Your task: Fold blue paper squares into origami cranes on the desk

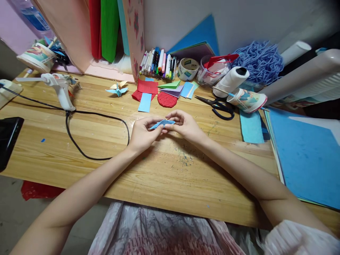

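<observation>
A small piece of folded blue paper (164, 122) is held just above the wooden table, between both hands. My left hand (145, 134) pinches its left end, thumb along the near edge. From the other side, my right hand (184, 125) grips the right end with thumb and fingers. Some fingers are hidden behind the paper. Beyond the hands lie red paper pieces (147, 86) with a blue strip (145, 102) across them, a red disc (167, 99), and folded green paper (170, 85). A finished-looking paper crane (117, 88) in blue and cream stands farther left.
A white glue gun (61, 90) stands at left, its black cord (98, 114) looping over the table (159, 180). Black-handled scissors (216, 104) lie at right near a paper cup (247, 100). Markers (159, 63) and tape (188, 68) line the back; blue sheets (305, 152) cover the right side.
</observation>
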`<control>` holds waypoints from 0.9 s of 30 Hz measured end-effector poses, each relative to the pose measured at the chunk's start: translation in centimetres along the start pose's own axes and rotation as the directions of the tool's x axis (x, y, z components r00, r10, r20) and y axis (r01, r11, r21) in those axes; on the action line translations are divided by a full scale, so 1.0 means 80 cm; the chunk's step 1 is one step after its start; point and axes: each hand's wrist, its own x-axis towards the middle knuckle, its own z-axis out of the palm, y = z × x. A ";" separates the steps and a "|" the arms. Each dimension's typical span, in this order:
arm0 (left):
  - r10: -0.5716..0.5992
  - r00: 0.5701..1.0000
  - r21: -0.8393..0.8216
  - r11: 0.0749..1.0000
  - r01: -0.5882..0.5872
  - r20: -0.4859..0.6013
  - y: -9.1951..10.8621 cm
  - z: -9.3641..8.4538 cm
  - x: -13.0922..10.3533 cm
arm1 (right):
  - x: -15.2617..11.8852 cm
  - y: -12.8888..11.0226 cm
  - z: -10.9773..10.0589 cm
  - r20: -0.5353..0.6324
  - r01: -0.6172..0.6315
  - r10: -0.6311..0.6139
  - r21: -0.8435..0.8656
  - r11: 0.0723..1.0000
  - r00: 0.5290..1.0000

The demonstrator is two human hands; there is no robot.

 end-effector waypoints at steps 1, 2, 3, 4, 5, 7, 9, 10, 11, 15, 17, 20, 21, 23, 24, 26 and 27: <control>-0.009 1.000 -0.005 1.000 0.009 0.004 0.000 0.000 0.000 | 0.001 0.000 -0.002 0.004 -0.013 0.013 -0.007 1.000 1.000; -0.019 1.000 -0.008 1.000 0.019 0.009 0.000 0.000 -0.001 | 0.002 0.001 -0.003 0.003 -0.018 0.018 -0.017 1.000 1.000; -0.028 0.999 -0.008 1.000 0.029 0.016 0.000 0.000 -0.001 | 0.003 0.002 -0.004 -0.003 -0.015 0.015 -0.026 1.000 1.000; -0.038 0.999 -0.006 0.999 0.038 0.023 0.000 0.000 0.000 | 0.003 0.003 -0.004 -0.010 -0.004 0.003 -0.033 0.999 1.000; -0.047 0.998 -0.004 0.999 0.048 0.032 0.000 -0.001 0.000 | 0.004 0.005 -0.004 -0.017 0.014 -0.015 -0.038 0.999 1.000; -0.071 0.996 -0.010 0.997 0.072 0.057 0.000 -0.002 0.002 | 0.004 0.008 -0.003 -0.020 0.050 -0.051 -0.035 0.998 0.999; -0.087 0.993 -0.028 0.996 0.090 0.083 0.001 -0.003 0.004 | 0.003 0.010 0.000 -0.013 0.072 -0.072 -0.011 0.997 0.997; -0.089 0.992 -0.034 0.995 0.092 0.094 0.001 -0.004 0.004 | 0.002 0.011 0.001 -0.008 0.075 -0.075 0.003 0.997 0.997; -0.088 0.991 -0.036 0.995 0.092 0.100 0.001 -0.004 0.005 | 0.001 0.011 0.002 -0.003 0.077 -0.077 0.013 0.997 0.997; -0.050 0.996 0.010 0.999 0.049 0.080 -0.003 -0.003 0.003 | -0.003 0.010 0.004 0.004 0.121 -0.121 -0.042 0.992 0.993; -0.033 0.998 0.026 0.999 0.031 0.061 -0.005 -0.003 0.002 | -0.004 0.009 0.005 0.007 0.158 -0.158 -0.095 0.983 0.987; -0.065 0.997 -0.001 0.998 0.065 0.036 -0.005 -0.002 0.003 | -0.002 0.009 0.003 -0.008 0.176 -0.179 -0.124 0.976 0.984; -0.087 0.996 -0.018 0.996 0.088 0.031 -0.004 -0.002 0.003 | -0.001 0.009 0.002 -0.020 0.169 -0.173 -0.122 0.978 0.985; -0.137 0.989 -0.052 0.989 0.140 0.046 -0.003 -0.003 0.005 | 0.002 0.011 -0.001 -0.043 0.143 -0.148 -0.109 0.984 0.988; -0.164 0.985 -0.067 0.984 0.168 0.062 -0.002 -0.004 0.007 | 0.004 0.012 -0.003 -0.054 0.131 -0.136 -0.099 0.986 0.989; -0.213 0.971 -0.082 0.972 0.222 0.104 -0.003 -0.006 0.010 | 0.007 0.015 -0.006 -0.069 0.117 -0.122 -0.075 0.990 0.990; -0.228 0.965 -0.076 0.968 0.239 0.128 -0.004 -0.008 0.011 | 0.008 0.017 -0.008 -0.065 0.114 -0.118 -0.062 0.992 0.991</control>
